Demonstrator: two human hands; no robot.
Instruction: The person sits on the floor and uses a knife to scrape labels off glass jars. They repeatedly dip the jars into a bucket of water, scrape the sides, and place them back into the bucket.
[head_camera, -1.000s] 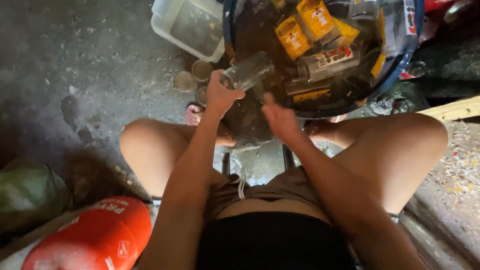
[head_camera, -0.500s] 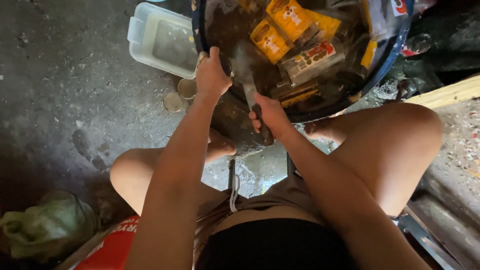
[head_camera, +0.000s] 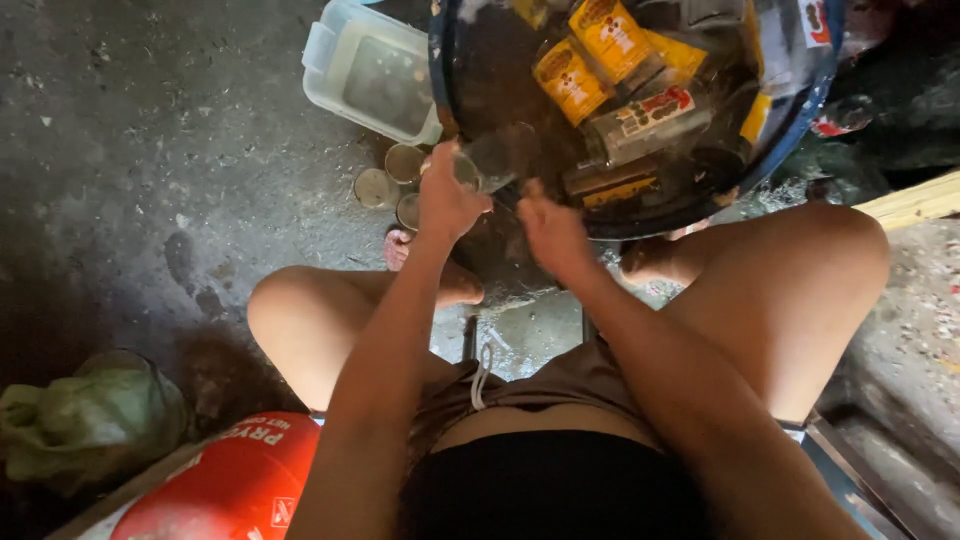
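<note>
A clear jar (head_camera: 492, 158) is held up sideways by the left hand (head_camera: 447, 198), fingers wrapped around it, over the tub's (head_camera: 810, 110) edge. Before, a dark thing was gripped by the right hand (head_camera: 552, 232); now its fingers are curled and nothing can be seen in them.

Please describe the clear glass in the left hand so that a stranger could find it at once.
Start at the big round blue-rimmed basin full of packets. At its near-left edge, the left hand holds a clear glass, tilted. Unlike the small round lids on the ground beside it, it is transparent and lifted.
</note>
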